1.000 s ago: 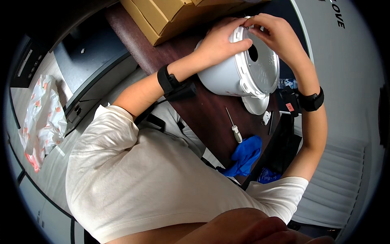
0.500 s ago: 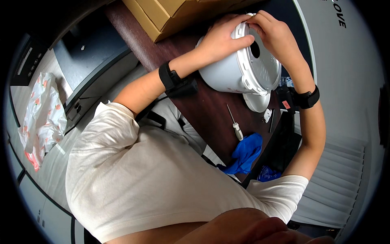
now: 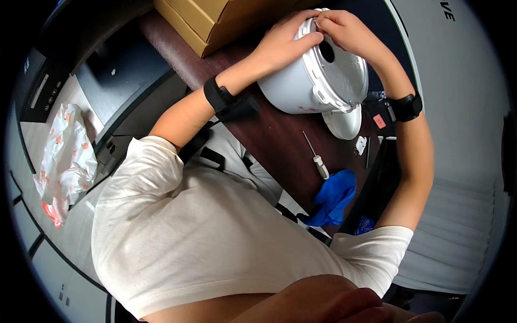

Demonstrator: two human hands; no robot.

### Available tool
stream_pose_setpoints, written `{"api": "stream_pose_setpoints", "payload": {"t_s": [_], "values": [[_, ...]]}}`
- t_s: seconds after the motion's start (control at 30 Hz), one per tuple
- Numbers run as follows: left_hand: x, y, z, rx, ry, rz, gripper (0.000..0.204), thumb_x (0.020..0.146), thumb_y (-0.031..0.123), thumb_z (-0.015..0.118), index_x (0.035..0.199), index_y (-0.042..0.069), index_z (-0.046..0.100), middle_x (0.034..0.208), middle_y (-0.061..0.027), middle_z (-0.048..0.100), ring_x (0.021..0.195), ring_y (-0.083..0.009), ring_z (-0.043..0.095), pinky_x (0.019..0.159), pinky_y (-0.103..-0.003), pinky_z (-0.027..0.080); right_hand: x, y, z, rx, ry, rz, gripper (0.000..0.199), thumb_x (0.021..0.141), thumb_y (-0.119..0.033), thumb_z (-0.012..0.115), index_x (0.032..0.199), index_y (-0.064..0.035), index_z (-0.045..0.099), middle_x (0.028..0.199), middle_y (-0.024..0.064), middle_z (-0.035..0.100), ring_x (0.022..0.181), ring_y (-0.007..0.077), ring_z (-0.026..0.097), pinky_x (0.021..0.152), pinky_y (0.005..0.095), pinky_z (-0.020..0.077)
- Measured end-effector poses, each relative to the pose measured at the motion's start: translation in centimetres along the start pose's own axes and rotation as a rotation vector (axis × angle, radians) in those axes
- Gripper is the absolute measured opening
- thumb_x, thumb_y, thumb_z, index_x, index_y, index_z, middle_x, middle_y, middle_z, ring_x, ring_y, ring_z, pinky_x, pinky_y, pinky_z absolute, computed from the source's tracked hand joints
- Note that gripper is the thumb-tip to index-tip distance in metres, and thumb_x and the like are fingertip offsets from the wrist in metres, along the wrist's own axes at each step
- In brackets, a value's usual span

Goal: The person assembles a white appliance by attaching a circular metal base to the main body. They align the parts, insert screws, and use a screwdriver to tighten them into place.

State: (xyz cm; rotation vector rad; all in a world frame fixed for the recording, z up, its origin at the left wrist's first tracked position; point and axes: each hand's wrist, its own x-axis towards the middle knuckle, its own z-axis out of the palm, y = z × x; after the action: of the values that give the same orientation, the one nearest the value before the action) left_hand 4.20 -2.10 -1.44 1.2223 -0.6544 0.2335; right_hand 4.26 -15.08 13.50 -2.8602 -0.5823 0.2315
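A pale grey appliance body like a rice cooker (image 3: 288, 94) lies tipped on its side on the dark wooden table. Its white rim and a round face with a dark hole are turned to the right. My left hand (image 3: 283, 46) is wrapped over the upper rim, its thumb resting on the edge near the hole. At the top of the same rim, the bent fingers of my right hand (image 3: 344, 29) press together; what lies under their tips is hidden. A white oval flap (image 3: 344, 125) sticks out below the rim.
Nearer me on the table (image 3: 274, 148) are a light-handled screwdriver (image 3: 321, 167), a blue cloth (image 3: 335, 196) and a small white piece (image 3: 361, 144). A cardboard box (image 3: 186, 24) stands behind my left arm. A patterned plastic bag (image 3: 67, 156) is at far left.
The whole view has shifted a little. Both hands stay at the top of the rim, with the right fingers slightly closer to the left hand.
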Motion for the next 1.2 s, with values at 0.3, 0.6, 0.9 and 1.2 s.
{"api": "stream_pose_setpoints", "payload": {"t_s": [0.3, 0.6, 0.9, 1.2], "values": [[3.5, -0.1, -1.9, -0.042, -0.19, -0.241, 0.038, 0.095, 0.027, 0.059, 0.126, 0.003, 0.058, 0.108, -0.0066, 0.064, 0.098, -0.0115, 0.057, 0.087, -0.024, 0.045, -11.6, -0.9, -3.5, 0.013, 0.07, 0.202, 0.025, 0.092, -0.02, 0.054, 0.083, 0.0027, 0.06, 0.063, 0.0074, 0.051, 0.06, 0.0109, 0.047, 0.056, 0.0294, 0.0412], [3.2, -0.4, -1.4, -0.019, -0.031, -0.224, 0.03, 0.098, 0.021, 0.054, 0.121, 0.005, 0.064, 0.117, -0.007, 0.066, 0.106, -0.0139, 0.059, 0.092, -0.026, 0.045, -32.9, 4.9, 0.8, 0.13, 0.288, 0.591, 0.02, 0.094, -0.013, 0.052, 0.081, 0.0021, 0.053, 0.069, 0.0034, 0.049, 0.067, 0.0095, 0.045, 0.062, 0.0267, 0.0406], [2.4, 0.9, -0.1, -0.261, 0.084, -0.629, 0.033, 0.095, 0.024, 0.06, 0.118, 0.001, 0.062, 0.114, -0.0081, 0.066, 0.105, -0.018, 0.062, 0.095, -0.03, 0.046, -51.1, 17.1, 10.5, -0.056, 0.183, 0.926, 0.018, 0.086, -0.02, 0.062, 0.086, -0.0025, 0.064, 0.079, 0.0157, 0.066, 0.076, 0.0311, 0.066, 0.068, 0.0393, 0.0492], [2.7, -1.4, -3.2, -0.244, 0.175, -0.628, 0.024, 0.09, 0.02, 0.058, 0.1, -0.001, 0.063, 0.098, -0.0104, 0.067, 0.093, -0.021, 0.064, 0.086, -0.033, 0.05, -46.8, 22.3, 14.3, -0.053, 0.087, 0.823, 0.026, 0.088, -0.026, 0.067, 0.104, -0.0059, 0.061, 0.091, 0.0157, 0.069, 0.088, 0.0353, 0.066, 0.076, 0.0437, 0.0505]]}}
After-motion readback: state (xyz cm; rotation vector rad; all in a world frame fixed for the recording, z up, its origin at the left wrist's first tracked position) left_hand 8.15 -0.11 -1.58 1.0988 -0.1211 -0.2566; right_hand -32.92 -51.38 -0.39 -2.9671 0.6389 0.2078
